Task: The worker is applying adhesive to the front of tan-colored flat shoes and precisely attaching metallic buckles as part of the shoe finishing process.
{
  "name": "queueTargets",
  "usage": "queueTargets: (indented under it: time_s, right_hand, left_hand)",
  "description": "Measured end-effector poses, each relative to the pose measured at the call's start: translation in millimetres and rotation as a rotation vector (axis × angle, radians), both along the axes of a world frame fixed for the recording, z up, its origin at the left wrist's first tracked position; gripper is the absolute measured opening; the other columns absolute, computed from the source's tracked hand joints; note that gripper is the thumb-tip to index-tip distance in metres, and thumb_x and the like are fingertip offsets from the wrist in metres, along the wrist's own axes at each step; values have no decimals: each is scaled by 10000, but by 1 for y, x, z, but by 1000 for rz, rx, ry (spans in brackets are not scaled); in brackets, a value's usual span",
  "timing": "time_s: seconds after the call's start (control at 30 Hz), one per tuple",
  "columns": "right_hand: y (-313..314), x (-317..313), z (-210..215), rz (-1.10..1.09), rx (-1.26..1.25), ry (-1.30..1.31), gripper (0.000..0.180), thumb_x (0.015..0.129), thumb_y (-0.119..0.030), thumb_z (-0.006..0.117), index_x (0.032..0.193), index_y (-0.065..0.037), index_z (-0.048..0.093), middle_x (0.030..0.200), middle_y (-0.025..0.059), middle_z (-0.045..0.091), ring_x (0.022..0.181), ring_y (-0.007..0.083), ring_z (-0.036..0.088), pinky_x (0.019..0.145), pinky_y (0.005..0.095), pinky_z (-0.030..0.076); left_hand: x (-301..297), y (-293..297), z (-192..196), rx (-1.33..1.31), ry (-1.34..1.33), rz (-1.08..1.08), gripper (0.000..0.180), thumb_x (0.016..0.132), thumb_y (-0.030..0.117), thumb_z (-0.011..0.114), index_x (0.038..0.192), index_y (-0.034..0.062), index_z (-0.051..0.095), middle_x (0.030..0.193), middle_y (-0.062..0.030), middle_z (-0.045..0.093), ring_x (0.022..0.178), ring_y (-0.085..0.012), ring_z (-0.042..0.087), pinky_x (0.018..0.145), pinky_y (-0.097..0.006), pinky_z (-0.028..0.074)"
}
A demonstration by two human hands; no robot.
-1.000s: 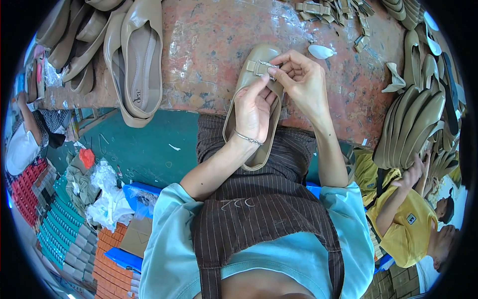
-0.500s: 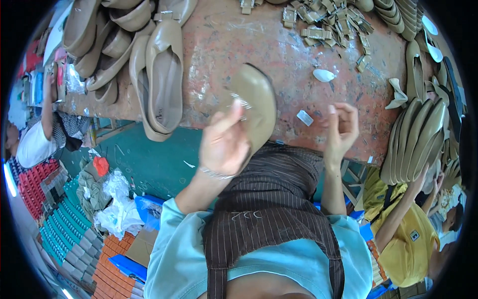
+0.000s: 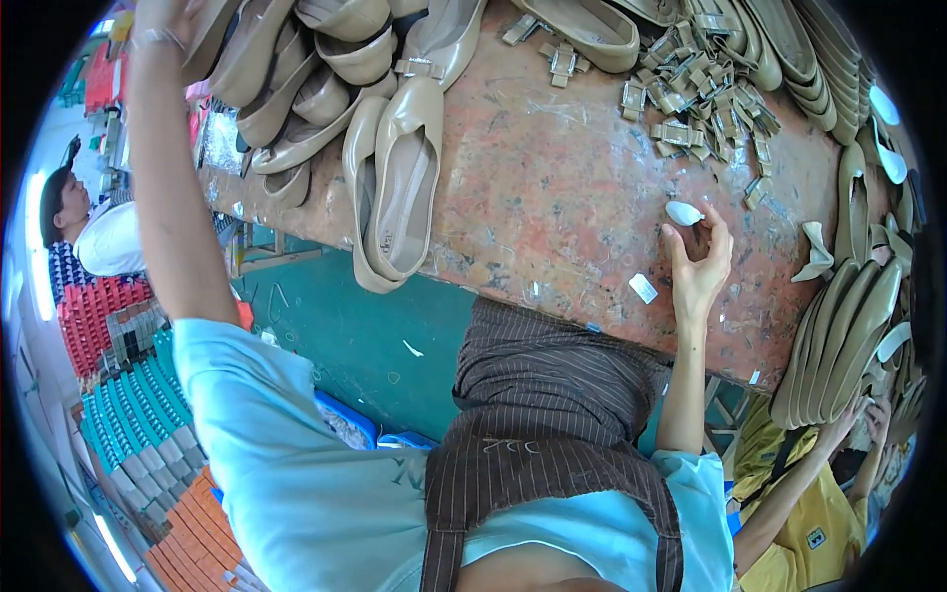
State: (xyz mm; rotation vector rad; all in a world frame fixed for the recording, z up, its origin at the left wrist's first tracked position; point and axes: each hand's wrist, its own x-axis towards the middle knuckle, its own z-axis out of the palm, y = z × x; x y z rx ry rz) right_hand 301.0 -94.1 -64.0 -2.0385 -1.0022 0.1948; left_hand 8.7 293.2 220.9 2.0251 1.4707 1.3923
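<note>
Holding the right hand (image 3: 702, 272) with thumb and forefinger apart just beside the white bulb (image 3: 682, 213), bows (image 3: 702, 99) farther beyond the tips, better to pinch lightly, evenly, with the left hand (image 3: 163, 16), near beige shoes (image 3: 253, 61), too cut off for judging its fingers.

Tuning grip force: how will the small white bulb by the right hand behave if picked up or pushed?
The white bulb would probably roll or pivot when pushed, given its rounded body and narrow tip. It's likely light, being much smaller than the right hand. Its smooth-looking surface might slip; softness can't be told.
</note>
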Motion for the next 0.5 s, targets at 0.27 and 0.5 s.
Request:
queueTargets:
  time_s: [0.27, 0.5]
  right_hand:
    - [9, 6, -6, 18, -72, -53, 294, 755, -110, 746, 1029, -70, 647, 983, 68, 647, 942, 237, 576, 863, 344, 447]
    - [-14, -3, 0, 58, 349, 522, 166, 846, -17, 656, 994, -10, 582, 1066, 99, 649, 985, 141, 587, 871, 291, 477]
  left_hand:
    - [-10, -199, -170, -346, 1273, 59, 473, 799, 270, 649, 1220, 90, 531, 926, -160, 608, 814, -332, 632, 704, -420, 515]
    - [2, -237, -169, -222, 380, -345, 524, 805, -17, 522, 1322, 65, 506, 825, -224, 614, 657, -284, 595, 637, -365, 472]
